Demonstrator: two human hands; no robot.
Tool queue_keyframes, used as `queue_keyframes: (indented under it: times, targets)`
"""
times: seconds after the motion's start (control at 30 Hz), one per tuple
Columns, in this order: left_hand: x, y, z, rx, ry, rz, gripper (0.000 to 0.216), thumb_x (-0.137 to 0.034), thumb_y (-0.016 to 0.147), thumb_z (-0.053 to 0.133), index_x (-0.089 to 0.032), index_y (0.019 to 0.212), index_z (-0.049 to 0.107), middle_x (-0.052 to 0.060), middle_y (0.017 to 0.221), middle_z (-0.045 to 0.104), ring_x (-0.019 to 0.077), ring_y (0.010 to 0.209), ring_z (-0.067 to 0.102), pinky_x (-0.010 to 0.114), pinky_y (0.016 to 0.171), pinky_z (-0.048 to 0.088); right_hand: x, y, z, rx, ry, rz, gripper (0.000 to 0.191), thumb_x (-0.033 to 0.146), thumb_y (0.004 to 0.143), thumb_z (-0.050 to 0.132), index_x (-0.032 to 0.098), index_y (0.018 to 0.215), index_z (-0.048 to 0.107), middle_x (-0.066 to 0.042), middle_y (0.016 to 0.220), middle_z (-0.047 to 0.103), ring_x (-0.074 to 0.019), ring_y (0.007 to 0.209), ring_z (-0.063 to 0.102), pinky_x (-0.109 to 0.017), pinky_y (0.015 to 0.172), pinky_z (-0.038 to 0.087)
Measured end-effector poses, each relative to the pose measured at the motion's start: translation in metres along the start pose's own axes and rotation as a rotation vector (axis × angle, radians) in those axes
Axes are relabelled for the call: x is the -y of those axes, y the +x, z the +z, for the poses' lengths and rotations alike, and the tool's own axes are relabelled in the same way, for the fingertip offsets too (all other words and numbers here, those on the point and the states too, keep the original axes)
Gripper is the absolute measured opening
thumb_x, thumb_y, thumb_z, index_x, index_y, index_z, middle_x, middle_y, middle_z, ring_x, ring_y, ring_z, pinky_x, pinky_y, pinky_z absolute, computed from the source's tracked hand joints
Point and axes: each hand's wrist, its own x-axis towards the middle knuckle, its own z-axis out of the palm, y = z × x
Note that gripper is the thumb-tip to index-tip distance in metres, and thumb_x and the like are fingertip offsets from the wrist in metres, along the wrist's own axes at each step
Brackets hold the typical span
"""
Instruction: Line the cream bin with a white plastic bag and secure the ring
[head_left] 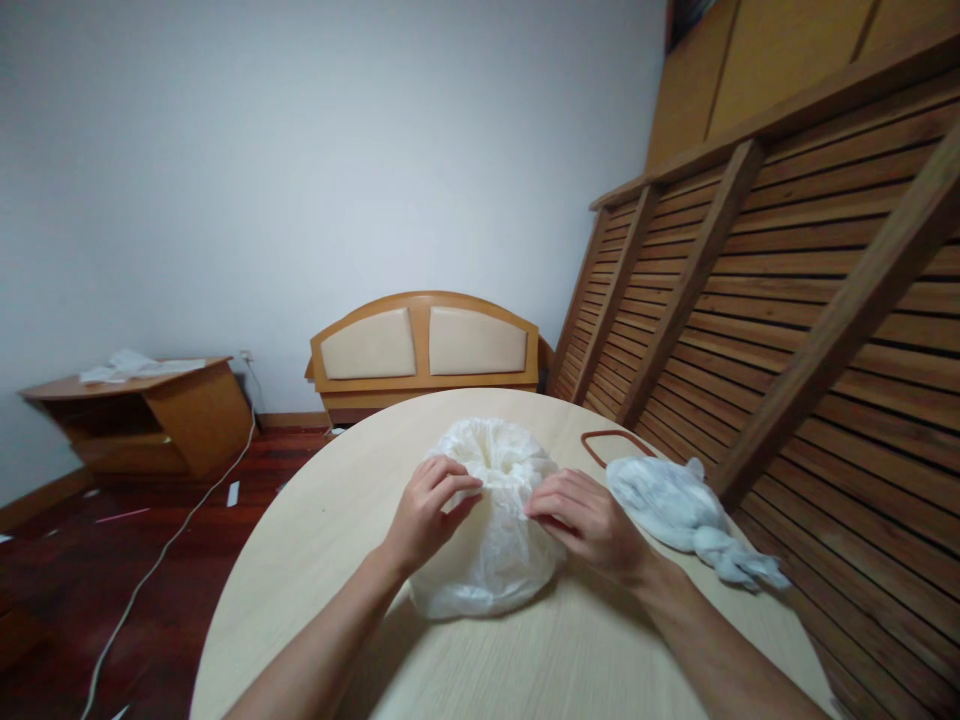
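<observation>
One white plastic bag (484, 575): my left hand (433, 502) and right hand (589, 515) are pinching its mouth, fingers closed on film, a knotted bag (664, 508) lying to its right.

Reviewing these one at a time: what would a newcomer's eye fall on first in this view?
First, the white bag upright around the middle of the round table, its crumpled top in the grip of the left hand and right hand. Next, the large slatted wooden frame slanting along the picture's right side, and the pale knotted bag lying near the table's right edge.
</observation>
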Motion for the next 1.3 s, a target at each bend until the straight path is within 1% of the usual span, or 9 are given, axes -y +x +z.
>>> queue_keyframes:
  times: [0.13, 0.23, 0.4, 0.57, 0.63, 0.8, 0.93, 1.03, 1.3]
  targets:
    - [-0.003, 0.000, -0.001, -0.018, 0.018, 0.027, 0.015, -0.010, 0.091, 0.067, -0.021, 0.100, 0.063, 0.003, 0.090, 0.067, 0.0159, 0.085, 0.062, 0.037, 0.090, 0.055, -0.004, -0.007, 0.000, -0.057, -0.064, 0.084, 0.013, 0.014, 0.094, 0.061, 0.022, 0.103, 0.065, -0.004, 0.090, 0.073, -0.0211, 0.088, 0.068, -0.037, 0.079, 0.056]
    - [-0.006, -0.002, -0.001, -0.039, 0.047, 0.030, 0.015, -0.007, 0.091, 0.065, -0.021, 0.096, 0.062, 0.003, 0.093, 0.067, 0.0157, 0.089, 0.063, 0.039, 0.098, 0.052, -0.006, -0.010, 0.001, -0.116, -0.082, 0.175, 0.021, 0.025, 0.093, 0.065, 0.023, 0.114, 0.062, -0.007, 0.100, 0.072, -0.0233, 0.094, 0.068, -0.039, 0.083, 0.057]
    - [-0.009, -0.002, 0.001, -0.036, 0.090, 0.050, 0.012, -0.009, 0.092, 0.065, -0.020, 0.095, 0.061, 0.005, 0.096, 0.067, 0.0183, 0.096, 0.061, 0.035, 0.092, 0.053, -0.001, -0.011, 0.011, -0.151, -0.097, 0.285, 0.038, 0.039, 0.089, 0.073, 0.022, 0.120, 0.060, -0.010, 0.110, 0.069, -0.0273, 0.105, 0.066, -0.044, 0.090, 0.057]
    - [-0.011, -0.002, 0.004, 0.003, 0.082, 0.074, 0.009, -0.011, 0.094, 0.061, -0.020, 0.095, 0.060, 0.007, 0.104, 0.069, 0.0200, 0.104, 0.061, 0.040, 0.097, 0.052, 0.006, -0.009, 0.025, -0.200, -0.077, 0.321, 0.010, 0.025, 0.095, 0.065, 0.025, 0.106, 0.065, -0.006, 0.101, 0.070, -0.0228, 0.099, 0.067, -0.040, 0.087, 0.057]
    - [-0.012, -0.002, 0.005, 0.023, 0.075, 0.086, 0.010, -0.011, 0.094, 0.060, -0.021, 0.095, 0.059, 0.007, 0.106, 0.070, 0.0201, 0.106, 0.063, 0.042, 0.101, 0.051, 0.007, -0.007, 0.027, -0.209, -0.071, 0.311, 0.006, 0.021, 0.096, 0.063, 0.024, 0.099, 0.066, -0.005, 0.099, 0.069, -0.0217, 0.096, 0.068, -0.038, 0.084, 0.056]
    - [-0.012, -0.004, 0.005, 0.027, 0.039, 0.091, 0.010, -0.013, 0.092, 0.060, -0.021, 0.099, 0.060, 0.008, 0.108, 0.071, 0.0212, 0.109, 0.064, 0.044, 0.103, 0.050, 0.005, -0.008, 0.028, -0.232, -0.060, 0.311, 0.006, 0.019, 0.095, 0.062, 0.024, 0.093, 0.065, -0.006, 0.101, 0.069, -0.0225, 0.098, 0.068, -0.038, 0.084, 0.057]
    - [-0.005, -0.009, 0.003, 0.013, 0.001, 0.069, 0.030, -0.017, 0.093, 0.055, -0.018, 0.123, 0.057, 0.014, 0.121, 0.069, 0.0248, 0.119, 0.061, 0.047, 0.105, 0.049, 0.000, -0.012, 0.030, -0.230, -0.042, 0.326, 0.006, 0.019, 0.094, 0.062, 0.024, 0.094, 0.065, -0.007, 0.105, 0.068, -0.0225, 0.101, 0.067, -0.038, 0.086, 0.057]
    - [0.002, -0.012, 0.005, -0.034, 0.040, -0.019, 0.040, -0.013, 0.094, 0.051, -0.019, 0.134, 0.054, 0.015, 0.129, 0.065, 0.0254, 0.125, 0.057, 0.046, 0.106, 0.049, -0.004, -0.015, 0.032, -0.225, -0.024, 0.345, 0.005, 0.020, 0.094, 0.062, 0.025, 0.094, 0.065, -0.008, 0.108, 0.067, -0.0225, 0.103, 0.067, -0.037, 0.087, 0.058]
    - [0.010, -0.012, 0.013, -0.043, 0.080, -0.104, 0.028, -0.009, 0.091, 0.057, -0.022, 0.116, 0.058, 0.011, 0.116, 0.067, 0.0245, 0.116, 0.060, 0.044, 0.098, 0.053, -0.012, -0.020, 0.035, -0.198, 0.005, 0.381, 0.007, 0.022, 0.095, 0.062, 0.026, 0.094, 0.067, -0.008, 0.112, 0.067, -0.0227, 0.105, 0.068, -0.035, 0.089, 0.060]
